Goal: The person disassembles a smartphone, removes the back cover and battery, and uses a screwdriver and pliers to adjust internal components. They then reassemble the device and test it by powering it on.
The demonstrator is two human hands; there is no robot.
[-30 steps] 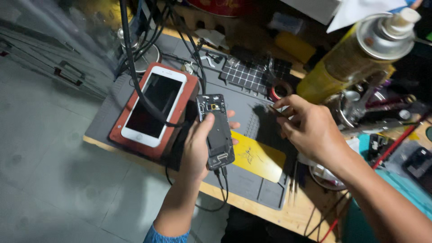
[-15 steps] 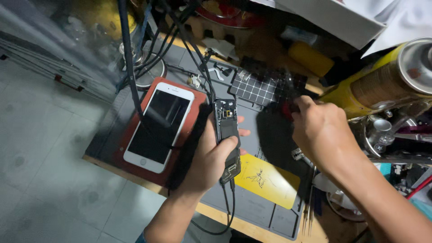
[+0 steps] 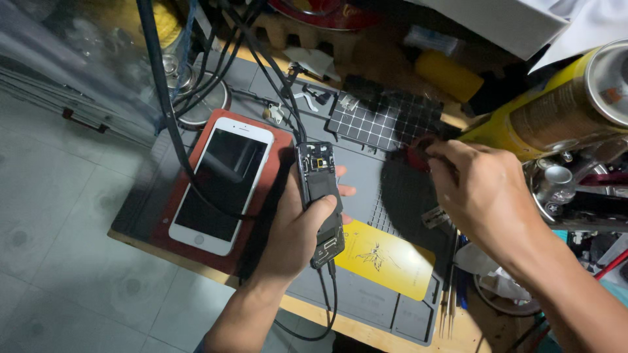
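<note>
- An opened phone body [image 3: 320,201], dark and narrow with its inner boards and small parts exposed, is held upright above the middle of a grey work mat [image 3: 366,297]
- The left hand [image 3: 297,229] grips it from the left side and behind, thumb pressed across its lower front, fingertips showing past its right edge
- A black cable [image 3: 325,307] hangs from its bottom end and loops down past the front edge of the bench
- The body looks light and stiff but fragile; with bare circuitry on the open face, the safest hold seems to be along the two long side edges, as now, and the cable could tug at it
- The right hand [image 3: 481,196] is curled over the right part of the mat, fingers bent together around something red and small near its fingertips; whether it pinches that object cannot be told
- Just below the phone body lies a flat yellow card [image 3: 386,258] on the mat
- To the left, a white-framed smartphone [image 3: 222,184] with a dark screen lies face up on a reddish pad [image 3: 275,147], a black cable crossing it
- Behind, a dark gridded tray [image 3: 379,121] sits on the mat, with loose small metal parts beside it
- At the far right lies a yellow spray can [image 3: 556,108], tilted, above some metal equipment
- Thin tweezers [image 3: 448,301] rest at the mat's right edge
</note>
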